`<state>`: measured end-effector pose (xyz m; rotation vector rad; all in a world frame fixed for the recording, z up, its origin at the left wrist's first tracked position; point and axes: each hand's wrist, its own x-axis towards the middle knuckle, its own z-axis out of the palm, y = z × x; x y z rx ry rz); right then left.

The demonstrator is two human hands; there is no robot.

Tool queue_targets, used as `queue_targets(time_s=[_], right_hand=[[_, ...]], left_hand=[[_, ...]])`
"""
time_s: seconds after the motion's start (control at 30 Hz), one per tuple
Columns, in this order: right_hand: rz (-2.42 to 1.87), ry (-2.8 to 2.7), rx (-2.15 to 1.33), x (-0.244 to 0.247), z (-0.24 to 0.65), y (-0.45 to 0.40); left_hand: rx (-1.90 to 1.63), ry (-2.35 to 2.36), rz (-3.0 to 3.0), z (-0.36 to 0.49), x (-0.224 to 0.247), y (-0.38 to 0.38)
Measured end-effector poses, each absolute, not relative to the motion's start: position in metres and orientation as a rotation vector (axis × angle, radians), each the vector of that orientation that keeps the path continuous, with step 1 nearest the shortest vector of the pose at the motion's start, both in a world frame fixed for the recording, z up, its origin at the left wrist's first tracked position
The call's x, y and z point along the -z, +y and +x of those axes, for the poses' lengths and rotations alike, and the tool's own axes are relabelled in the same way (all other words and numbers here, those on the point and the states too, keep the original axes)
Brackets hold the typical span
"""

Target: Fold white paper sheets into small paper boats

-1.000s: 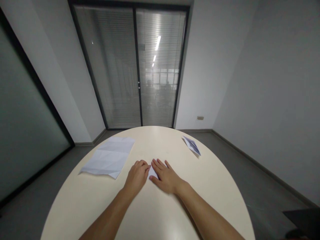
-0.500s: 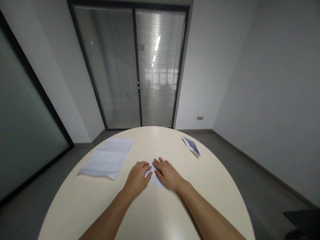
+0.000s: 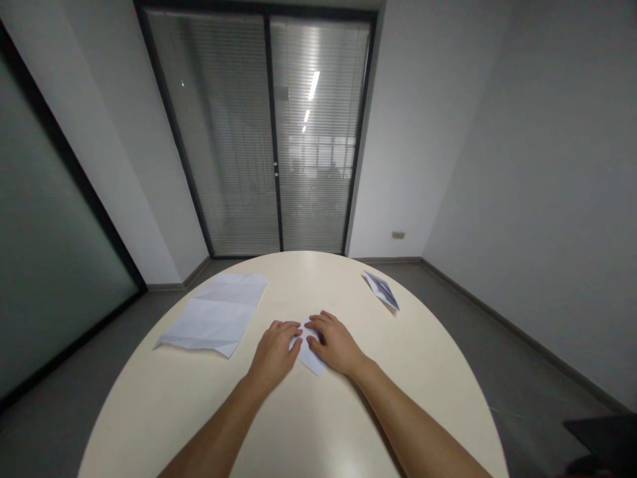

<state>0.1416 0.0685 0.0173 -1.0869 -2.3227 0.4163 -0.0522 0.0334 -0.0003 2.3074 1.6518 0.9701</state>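
The table (image 3: pixel 418 385) looks smooth, so slipping is possible. On it, the left hand (image 3: pixel 275 348) and the right hand (image 3: pixel 336 342) bend their fingers loosely over the small white paper (image 3: pixel 312 362) between them; whether they pinch it, I cannot tell. If one hand presses harder, the paper may turn and crease crookedly.

The head camera looks forward and down from close above the table (image 3: pixel 298 415), facing blinds (image 3: pixel 313 199).
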Motion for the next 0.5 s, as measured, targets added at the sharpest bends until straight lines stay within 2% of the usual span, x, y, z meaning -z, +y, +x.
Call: queue_targets(time_s=[0.5], right_hand=[[-1.077,-2.301,-0.404,-0.0125,0.1343,0.0699]], left_hand=[[-0.978,1.651,2.272,-0.0507,-0.0013,0.0329]])
